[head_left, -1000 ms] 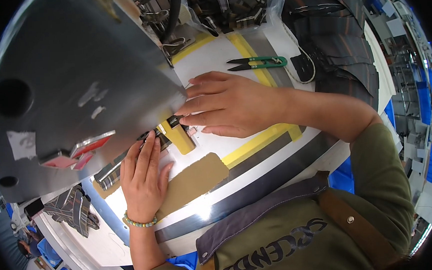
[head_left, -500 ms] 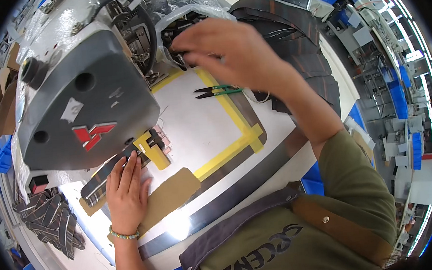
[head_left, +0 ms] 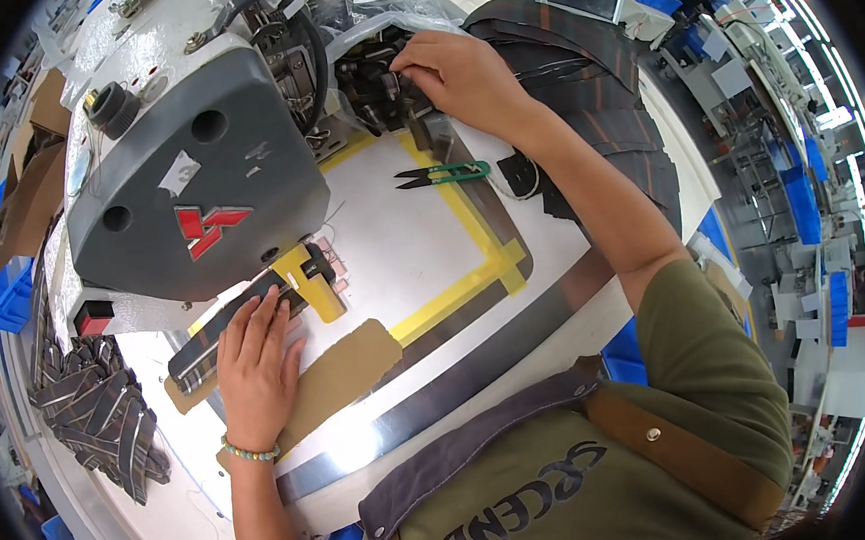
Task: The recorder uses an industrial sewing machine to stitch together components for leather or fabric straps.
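My left hand (head_left: 257,373) lies with fingers stretched out over a dark fabric strip (head_left: 202,341), beside a yellow guide piece (head_left: 322,293) under the grey sewing machine head (head_left: 185,177). My right hand (head_left: 470,82) reaches to the far side, over a clear plastic bag (head_left: 384,12) with dark small pieces (head_left: 365,89) in its mouth. Its thumb and fingers are pinched together at these pieces. What is between the fingertips is too small to make out. Green-handled thread snips (head_left: 446,175) rest on the white work surface, nearer than my right hand.
Yellow tape (head_left: 455,304) borders the white surface. A brown card strip (head_left: 344,371) lies by my left hand. Dark striped fabric panels (head_left: 615,147) are stacked at the right. Finished-looking dark strips (head_left: 108,428) heap at the left. A blue bin (head_left: 4,285) stands beyond.
My right hand has moved a little away from me to the dark pieces, and its fingers have come together. My left hand stays on the strip. The whole view has shifted slightly.
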The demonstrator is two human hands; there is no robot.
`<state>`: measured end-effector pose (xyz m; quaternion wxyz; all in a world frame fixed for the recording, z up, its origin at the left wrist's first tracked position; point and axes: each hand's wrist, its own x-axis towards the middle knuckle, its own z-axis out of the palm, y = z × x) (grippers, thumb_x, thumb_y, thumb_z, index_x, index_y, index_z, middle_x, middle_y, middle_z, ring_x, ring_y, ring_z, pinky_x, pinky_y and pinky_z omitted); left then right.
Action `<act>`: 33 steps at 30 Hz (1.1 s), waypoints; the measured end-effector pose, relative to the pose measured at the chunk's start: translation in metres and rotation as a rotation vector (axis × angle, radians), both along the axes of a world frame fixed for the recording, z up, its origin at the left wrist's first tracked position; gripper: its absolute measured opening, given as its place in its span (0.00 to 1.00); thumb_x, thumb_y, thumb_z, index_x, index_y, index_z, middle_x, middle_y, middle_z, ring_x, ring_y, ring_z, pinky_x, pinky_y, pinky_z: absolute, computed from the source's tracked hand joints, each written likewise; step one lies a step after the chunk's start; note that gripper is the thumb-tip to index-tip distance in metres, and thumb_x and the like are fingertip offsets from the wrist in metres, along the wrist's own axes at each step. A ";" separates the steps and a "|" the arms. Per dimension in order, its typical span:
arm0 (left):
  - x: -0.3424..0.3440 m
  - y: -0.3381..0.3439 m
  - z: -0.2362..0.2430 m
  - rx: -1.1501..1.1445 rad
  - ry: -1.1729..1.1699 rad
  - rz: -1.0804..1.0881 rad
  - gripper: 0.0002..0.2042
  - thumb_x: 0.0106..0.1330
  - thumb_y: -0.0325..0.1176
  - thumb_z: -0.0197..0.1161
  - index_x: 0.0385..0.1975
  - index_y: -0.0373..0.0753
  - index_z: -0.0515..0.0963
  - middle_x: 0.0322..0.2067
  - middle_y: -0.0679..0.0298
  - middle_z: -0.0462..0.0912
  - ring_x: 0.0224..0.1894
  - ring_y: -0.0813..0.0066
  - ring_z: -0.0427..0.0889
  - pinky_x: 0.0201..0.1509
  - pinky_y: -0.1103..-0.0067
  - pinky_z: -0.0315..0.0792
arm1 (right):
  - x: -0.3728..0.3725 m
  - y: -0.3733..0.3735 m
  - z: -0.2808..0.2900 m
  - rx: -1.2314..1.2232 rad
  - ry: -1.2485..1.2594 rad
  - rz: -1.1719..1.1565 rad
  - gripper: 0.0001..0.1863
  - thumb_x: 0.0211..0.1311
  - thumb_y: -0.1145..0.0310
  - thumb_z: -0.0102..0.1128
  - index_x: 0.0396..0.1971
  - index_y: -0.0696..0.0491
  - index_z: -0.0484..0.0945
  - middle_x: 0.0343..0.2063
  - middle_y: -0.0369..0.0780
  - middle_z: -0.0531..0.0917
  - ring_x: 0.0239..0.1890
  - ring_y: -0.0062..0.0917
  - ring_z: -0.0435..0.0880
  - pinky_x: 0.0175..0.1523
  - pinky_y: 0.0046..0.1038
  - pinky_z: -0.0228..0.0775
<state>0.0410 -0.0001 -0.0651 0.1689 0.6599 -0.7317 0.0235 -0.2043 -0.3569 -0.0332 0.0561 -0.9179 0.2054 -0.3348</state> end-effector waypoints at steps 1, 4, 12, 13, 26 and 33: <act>-0.001 0.002 0.003 -0.016 -0.007 0.008 0.24 0.62 0.26 0.73 0.60 0.32 0.83 0.68 0.57 0.82 0.67 0.51 0.79 0.70 0.60 0.74 | 0.000 0.005 0.003 -0.002 0.000 0.010 0.07 0.68 0.70 0.68 0.43 0.53 0.89 0.41 0.40 0.88 0.44 0.40 0.89 0.49 0.38 0.82; -0.004 0.003 0.012 -0.057 -0.025 -0.012 0.23 0.62 0.28 0.74 0.58 0.33 0.84 0.66 0.57 0.83 0.65 0.52 0.80 0.67 0.60 0.76 | 0.010 0.022 -0.011 -0.063 0.076 0.056 0.09 0.68 0.67 0.70 0.44 0.52 0.90 0.41 0.41 0.87 0.46 0.39 0.88 0.49 0.38 0.83; -0.023 0.011 0.040 -0.055 -0.024 -0.096 0.20 0.61 0.31 0.77 0.53 0.32 0.86 0.60 0.56 0.86 0.61 0.52 0.84 0.61 0.61 0.80 | 0.014 0.017 -0.023 -0.107 0.188 -0.039 0.12 0.66 0.65 0.71 0.47 0.50 0.91 0.40 0.40 0.88 0.44 0.40 0.89 0.49 0.39 0.83; -0.025 0.012 0.042 -0.053 -0.021 -0.098 0.20 0.61 0.31 0.77 0.53 0.32 0.86 0.60 0.56 0.86 0.61 0.52 0.84 0.61 0.61 0.80 | 0.009 0.011 -0.016 -0.050 0.084 -0.039 0.11 0.66 0.67 0.70 0.45 0.52 0.91 0.40 0.41 0.89 0.42 0.39 0.90 0.48 0.37 0.84; -0.054 -0.009 0.054 -0.014 0.396 -0.208 0.16 0.61 0.28 0.76 0.49 0.32 0.87 0.56 0.54 0.89 0.52 0.51 0.88 0.57 0.63 0.82 | -0.016 0.030 0.010 0.361 -0.061 -0.061 0.09 0.70 0.73 0.69 0.46 0.57 0.90 0.36 0.40 0.92 0.35 0.23 0.91 0.45 0.24 0.82; -0.051 0.002 0.056 0.059 0.408 -0.169 0.16 0.63 0.27 0.76 0.50 0.33 0.87 0.55 0.54 0.89 0.51 0.53 0.88 0.56 0.64 0.82 | -0.017 0.048 0.016 0.096 0.262 0.155 0.11 0.66 0.73 0.69 0.47 0.54 0.89 0.47 0.39 0.90 0.46 0.37 0.90 0.53 0.36 0.82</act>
